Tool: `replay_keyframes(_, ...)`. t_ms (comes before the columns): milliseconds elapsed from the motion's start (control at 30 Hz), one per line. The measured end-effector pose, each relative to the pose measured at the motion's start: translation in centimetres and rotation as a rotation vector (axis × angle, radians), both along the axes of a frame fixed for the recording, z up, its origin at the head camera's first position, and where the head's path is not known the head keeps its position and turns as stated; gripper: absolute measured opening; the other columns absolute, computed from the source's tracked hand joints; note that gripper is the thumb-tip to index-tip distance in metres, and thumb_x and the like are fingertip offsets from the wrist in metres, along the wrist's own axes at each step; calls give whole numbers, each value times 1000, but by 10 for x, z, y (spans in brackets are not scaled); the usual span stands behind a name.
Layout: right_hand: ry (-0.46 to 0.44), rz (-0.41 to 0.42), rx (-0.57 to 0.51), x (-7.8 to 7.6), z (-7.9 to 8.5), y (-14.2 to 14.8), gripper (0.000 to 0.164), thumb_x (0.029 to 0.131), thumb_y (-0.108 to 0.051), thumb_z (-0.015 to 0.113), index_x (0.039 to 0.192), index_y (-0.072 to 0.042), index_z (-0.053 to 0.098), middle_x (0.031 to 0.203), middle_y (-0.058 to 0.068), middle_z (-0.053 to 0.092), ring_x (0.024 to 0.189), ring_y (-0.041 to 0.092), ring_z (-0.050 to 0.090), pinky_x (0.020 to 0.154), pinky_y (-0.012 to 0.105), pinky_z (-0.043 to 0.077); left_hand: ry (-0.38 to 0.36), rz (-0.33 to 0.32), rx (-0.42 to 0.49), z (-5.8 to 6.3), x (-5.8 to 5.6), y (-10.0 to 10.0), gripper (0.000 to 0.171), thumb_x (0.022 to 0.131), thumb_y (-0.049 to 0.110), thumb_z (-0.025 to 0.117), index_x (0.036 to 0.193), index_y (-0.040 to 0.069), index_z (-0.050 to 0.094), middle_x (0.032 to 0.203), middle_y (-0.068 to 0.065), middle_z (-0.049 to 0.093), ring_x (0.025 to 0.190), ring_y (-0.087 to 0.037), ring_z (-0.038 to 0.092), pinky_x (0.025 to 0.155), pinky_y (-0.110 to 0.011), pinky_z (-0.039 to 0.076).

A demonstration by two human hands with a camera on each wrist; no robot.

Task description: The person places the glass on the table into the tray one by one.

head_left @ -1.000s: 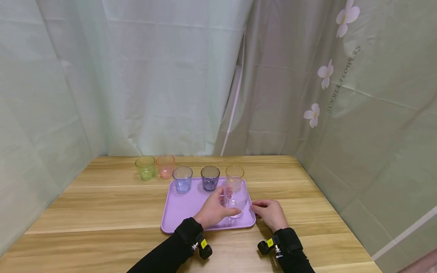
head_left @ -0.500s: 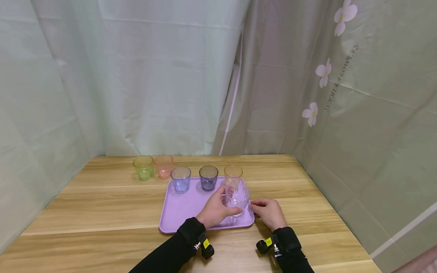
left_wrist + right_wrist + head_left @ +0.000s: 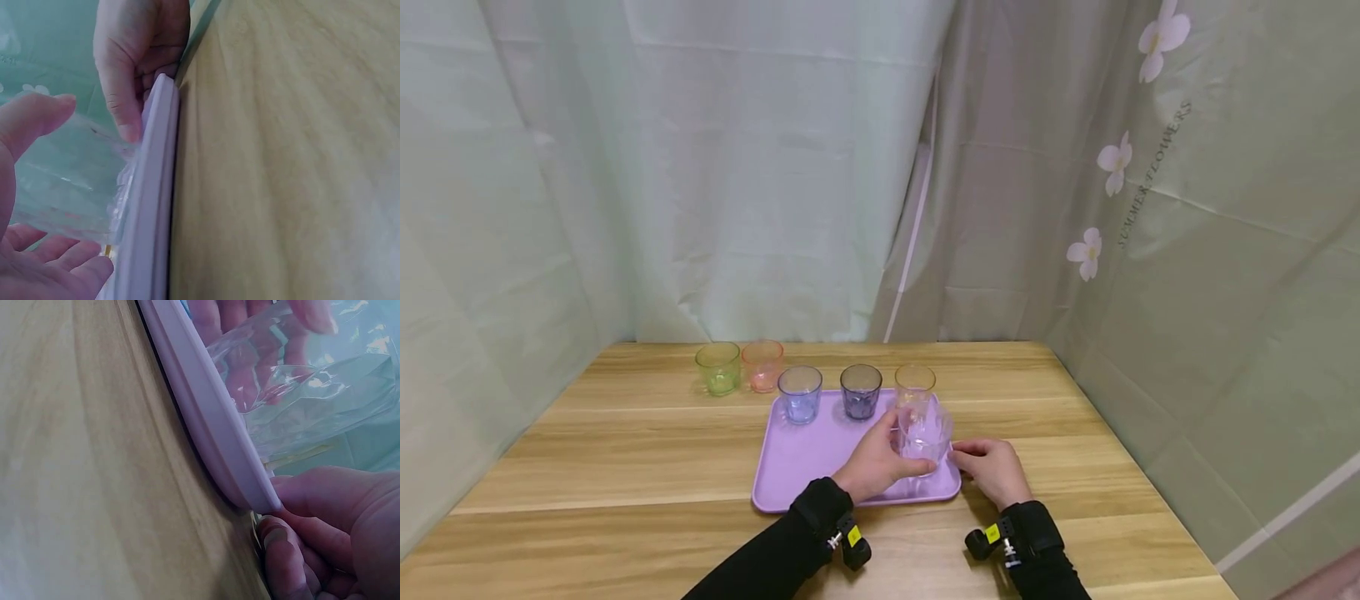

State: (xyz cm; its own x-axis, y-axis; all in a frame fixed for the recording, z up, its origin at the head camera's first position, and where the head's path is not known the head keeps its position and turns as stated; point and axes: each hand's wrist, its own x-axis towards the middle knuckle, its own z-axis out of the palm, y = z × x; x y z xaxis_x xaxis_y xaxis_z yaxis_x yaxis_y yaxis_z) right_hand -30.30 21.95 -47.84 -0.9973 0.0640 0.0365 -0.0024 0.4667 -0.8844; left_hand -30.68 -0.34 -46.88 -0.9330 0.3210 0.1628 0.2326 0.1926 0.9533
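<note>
Clear glass nudged rightward at the near-right part of the purple tray
The left hand curls thumb and fingers round it; the right hand pinches the tray's edge, as a second ago; the amber glass stands unmoved behind.

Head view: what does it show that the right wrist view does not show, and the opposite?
Only the head view: green glass, pink glass, printed flowers. Only the right wrist view: the curled lower fingers of the right hand. Both: the clear glass, the left hand holding it, the right hand at the tray, the table.
</note>
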Motion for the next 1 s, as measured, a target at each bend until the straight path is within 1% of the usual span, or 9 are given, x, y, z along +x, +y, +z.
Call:
replay_keyframes(133, -4, 1, 4, 1, 0, 0, 20, 97, -13, 81, 110, 2, 84, 104, 16, 83, 84, 19, 75, 75, 30, 62, -8, 12, -12, 3, 1, -6, 98, 84, 16, 96, 162, -5, 40, 161, -28, 52, 144, -47, 57, 121, -60, 48)
replay_keyframes(233, -6, 0, 7, 1, 1, 0, 20, 97, -14, 81, 109, 2, 84, 104, 16, 82, 84, 18, 75, 74, 30, 62, -20, 17, 14, 8, 2, -12, 98, 85, 14, 95, 162, -6, 39, 164, -30, 49, 151, -51, 50, 126, -61, 43)
replay_keyframes(400, -4, 1, 14, 0, 1, 0, 20, 97, -14, 81, 109, 2, 84, 103, 15, 83, 82, 18, 74, 74, 29, 61, -19, 12, 56, 18, 3, -21, 94, 87, 12, 93, 162, -8, 40, 163, -33, 49, 154, -51, 47, 129, -60, 38)
replay_keyframes(567, -16, -2, 19, -1, 0, 1, 19, 97, -14, 81, 109, 2, 84, 102, 13, 82, 81, 17, 72, 73, 28, 59, -12, -1, 77, 26, 5, -28, 93, 88, 13, 92, 162, -8, 40, 163, -33, 49, 155, -50, 45, 131, -62, 34)
replay_keyframes(733, -29, -8, 20, -1, -3, 1, 19, 97, -14, 81, 109, 1, 84, 102, 13, 82, 82, 17, 72, 74, 30, 59, -13, 8, 72, 35, 7, -37, 90, 90, 16, 92, 162, -6, 42, 163, -31, 50, 157, -48, 44, 132, -60, 33)
replay_keyframes(1000, -40, -12, 31, 0, 0, 1, 20, 98, -16, 80, 110, 0, 84, 105, 13, 82, 84, 18, 72, 76, 30, 59, -15, 60, 100, 46, 11, -52, 85, 90, 14, 91, 161, -3, 46, 162, -24, 55, 155, -44, 49, 130, -57, 38)
